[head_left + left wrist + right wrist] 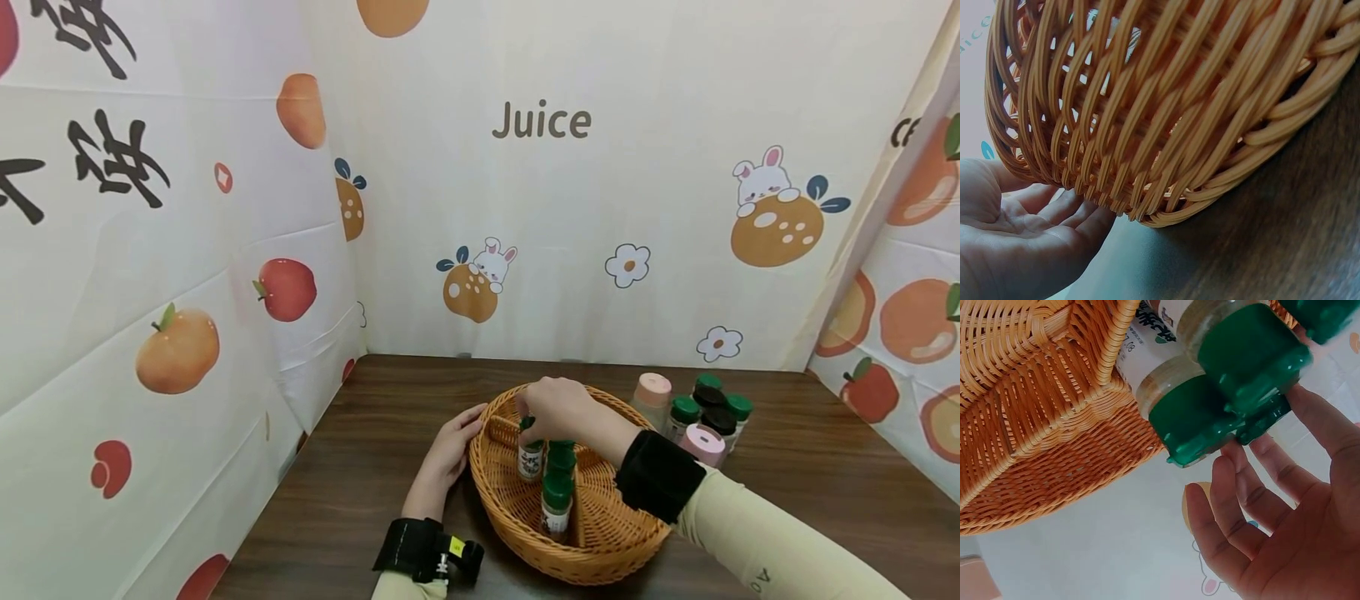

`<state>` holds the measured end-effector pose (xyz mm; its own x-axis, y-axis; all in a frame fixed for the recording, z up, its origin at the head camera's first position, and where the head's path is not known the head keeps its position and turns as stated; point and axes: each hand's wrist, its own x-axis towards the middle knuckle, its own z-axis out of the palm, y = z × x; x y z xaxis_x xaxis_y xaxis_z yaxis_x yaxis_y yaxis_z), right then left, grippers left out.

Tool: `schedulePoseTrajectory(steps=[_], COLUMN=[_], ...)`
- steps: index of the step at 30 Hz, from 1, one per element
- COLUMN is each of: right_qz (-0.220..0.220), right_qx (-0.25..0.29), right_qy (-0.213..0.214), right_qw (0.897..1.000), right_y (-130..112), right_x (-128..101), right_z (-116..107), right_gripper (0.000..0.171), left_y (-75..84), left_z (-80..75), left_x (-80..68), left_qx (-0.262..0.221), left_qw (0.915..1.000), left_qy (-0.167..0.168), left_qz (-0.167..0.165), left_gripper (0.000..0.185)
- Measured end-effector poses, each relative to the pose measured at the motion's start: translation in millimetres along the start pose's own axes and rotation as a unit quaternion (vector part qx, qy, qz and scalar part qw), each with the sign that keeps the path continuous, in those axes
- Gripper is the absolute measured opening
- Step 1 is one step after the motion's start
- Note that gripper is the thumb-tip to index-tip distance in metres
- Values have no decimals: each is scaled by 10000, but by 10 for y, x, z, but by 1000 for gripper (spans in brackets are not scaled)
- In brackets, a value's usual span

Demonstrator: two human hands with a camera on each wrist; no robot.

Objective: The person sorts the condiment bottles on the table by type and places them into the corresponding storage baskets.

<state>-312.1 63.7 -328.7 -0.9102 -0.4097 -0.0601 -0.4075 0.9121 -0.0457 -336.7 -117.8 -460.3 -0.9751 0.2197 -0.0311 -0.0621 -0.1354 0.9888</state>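
A round wicker basket with woven dividers stands on the table. My left hand holds its left side near the rim; in the left wrist view, the fingers lie against the outer wall. My right hand reaches over the basket and pinches the green cap of a small spice jar at the back of the left compartment. Thumb and fingertips meet around that cap in the right wrist view. Beside it, more green-capped jars stand in a row along the divider, their white labels partly showing.
Right of the basket, several jars stand close together on the dark wood table: green-capped, black-capped and pink-lidded. A peach-lidded jar is behind the basket's right rim. Printed cloth walls enclose the table.
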Motion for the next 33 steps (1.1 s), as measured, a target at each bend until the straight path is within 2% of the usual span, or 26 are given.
schedulePoseTrajectory(steps=[14,33], right_qz=[-93,-119], right_qx=[-58,286], right_qy=[-80,-107], right_qw=[9999,9995], right_y=[7,59], right_x=[-32,-85], right_z=[51,-53], right_gripper=[31,33], left_y=[-1,17], left_z=[2,14], left_x=[8,-8], left_qx=[-27,-85], left_qw=[10000,10000], left_qy=[12,7], left_qz=[-4,-25], left_gripper=[43,43])
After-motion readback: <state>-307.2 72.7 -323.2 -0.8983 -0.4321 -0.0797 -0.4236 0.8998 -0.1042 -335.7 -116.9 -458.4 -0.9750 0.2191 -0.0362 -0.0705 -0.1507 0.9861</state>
